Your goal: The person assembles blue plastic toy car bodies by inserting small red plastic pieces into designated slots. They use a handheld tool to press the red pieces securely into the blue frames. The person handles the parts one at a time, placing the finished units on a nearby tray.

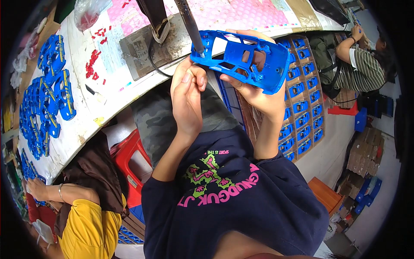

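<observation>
The right hand (pixel 258 93) holds a blue plastic car shell (pixel 241 58) up above the lap, close to the edge of the bench (pixel 86 116). Its grip is clamped on the shell: the palm and thumb cradle the underside and the fingers wrap over the far rim, showing through the window openings. The left hand (pixel 187 93) is at the shell's near end, its fingertips pinched together right at the corner where the tip of a hanging power screwdriver (pixel 189 26) meets the plastic; whether they pinch a small screw or only steady the corner cannot be told. The shell looks light, a thin moulded frame of struts and openings, stiff enough to keep its shape yet likely to flex or crack at the narrow pillars if squeezed hard. Its glossy surface may be a little slippery. The broad side rails and the solid rounded end appear to be the safest places to take hold, as the right hand does, leaving the thin window bars free. More blue car parts (pixel 47 95) lie in a heap on the bench at the left, and rows of blue pieces in cardboard trays (pixel 302 95) stand beyond the hands.
</observation>
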### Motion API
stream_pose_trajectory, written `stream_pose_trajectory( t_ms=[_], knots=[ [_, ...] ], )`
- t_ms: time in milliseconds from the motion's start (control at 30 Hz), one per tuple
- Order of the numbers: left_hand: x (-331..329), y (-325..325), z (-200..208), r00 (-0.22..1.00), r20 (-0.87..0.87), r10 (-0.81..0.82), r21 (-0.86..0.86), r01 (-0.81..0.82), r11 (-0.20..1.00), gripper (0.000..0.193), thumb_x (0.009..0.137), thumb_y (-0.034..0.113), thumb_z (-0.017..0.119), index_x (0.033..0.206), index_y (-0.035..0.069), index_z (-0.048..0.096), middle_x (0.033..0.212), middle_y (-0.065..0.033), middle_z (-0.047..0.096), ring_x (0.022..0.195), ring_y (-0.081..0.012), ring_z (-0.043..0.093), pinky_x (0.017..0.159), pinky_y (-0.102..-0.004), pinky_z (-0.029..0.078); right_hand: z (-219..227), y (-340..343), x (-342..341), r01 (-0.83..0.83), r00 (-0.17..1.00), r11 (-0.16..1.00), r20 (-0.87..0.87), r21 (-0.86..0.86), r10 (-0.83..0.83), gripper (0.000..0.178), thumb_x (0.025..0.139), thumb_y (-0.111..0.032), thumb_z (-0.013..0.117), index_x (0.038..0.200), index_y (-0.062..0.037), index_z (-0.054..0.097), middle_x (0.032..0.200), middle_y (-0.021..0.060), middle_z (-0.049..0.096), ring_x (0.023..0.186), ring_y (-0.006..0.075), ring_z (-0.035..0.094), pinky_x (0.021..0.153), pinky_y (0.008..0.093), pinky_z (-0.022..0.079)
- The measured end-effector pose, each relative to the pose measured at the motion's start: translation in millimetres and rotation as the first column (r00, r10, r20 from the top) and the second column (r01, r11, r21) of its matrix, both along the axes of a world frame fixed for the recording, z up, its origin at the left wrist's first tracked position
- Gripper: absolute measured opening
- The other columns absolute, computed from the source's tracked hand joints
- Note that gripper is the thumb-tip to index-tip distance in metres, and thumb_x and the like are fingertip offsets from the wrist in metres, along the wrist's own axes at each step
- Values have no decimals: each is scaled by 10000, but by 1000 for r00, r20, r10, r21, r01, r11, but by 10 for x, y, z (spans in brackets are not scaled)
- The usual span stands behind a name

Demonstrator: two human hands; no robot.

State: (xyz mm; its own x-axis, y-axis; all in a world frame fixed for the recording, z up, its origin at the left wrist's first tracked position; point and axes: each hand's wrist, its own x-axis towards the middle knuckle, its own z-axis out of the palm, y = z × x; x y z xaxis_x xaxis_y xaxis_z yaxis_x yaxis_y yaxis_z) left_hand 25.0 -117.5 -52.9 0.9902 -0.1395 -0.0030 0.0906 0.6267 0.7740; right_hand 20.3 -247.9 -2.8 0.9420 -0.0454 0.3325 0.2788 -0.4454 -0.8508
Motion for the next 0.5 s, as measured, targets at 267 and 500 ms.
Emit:
stream_pose_trajectory(
  t_ms=[267,500],
  knots=[
    [-11,5,18,1000,-13,4,17,-4,1000,479,809,256,293,1119,-103,367,715,-36,379,682,-104,333,644,-225,284,-87,-16,73,-77,989,991,135,109,62,515,567,-91,745,1012,-6,501,1010,94,544,852,181,579,720,262,459],
    [-10,-18,-38,998,-49,-36,-35,34,999,469,815,242,283,1119,-106,363,715,-37,368,679,-111,328,640,-228,285,-113,-35,69,-84,993,983,98,161,68,514,563,-83,747,1011,-8,505,1005,99,549,864,181,576,726,265,457]
  ],
)
